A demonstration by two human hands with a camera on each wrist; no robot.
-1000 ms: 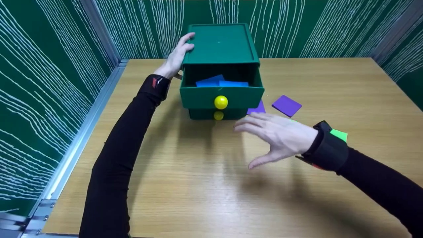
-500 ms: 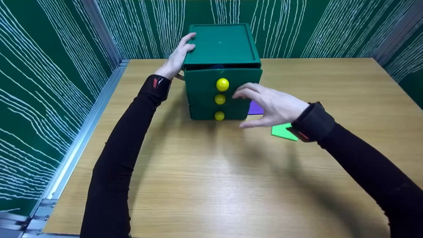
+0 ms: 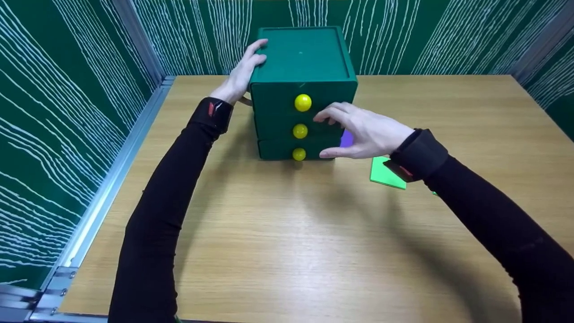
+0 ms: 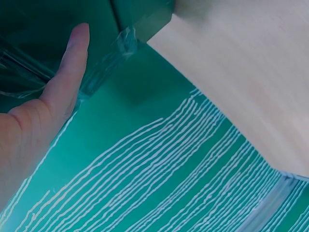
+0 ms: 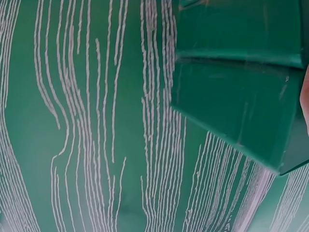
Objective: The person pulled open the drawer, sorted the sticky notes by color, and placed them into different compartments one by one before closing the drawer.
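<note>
Thumb (image 3: 336,152) and fingers (image 3: 336,113) apart, the right hand (image 3: 365,132) hovers at four o'clock of the green drawer box (image 3: 282,87), whose front (image 3: 276,107) faces six o'clock, long axis unclear. The left hand (image 3: 242,76), uncurled, touches the box at ten o'clock.

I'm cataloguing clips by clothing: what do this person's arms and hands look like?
The left sleeve and right sleeve are long, black and close-fitting. The left wristband and right wristband are wide and black, each bearing a small red marking. The left hand and right hand are ungloved.
</note>
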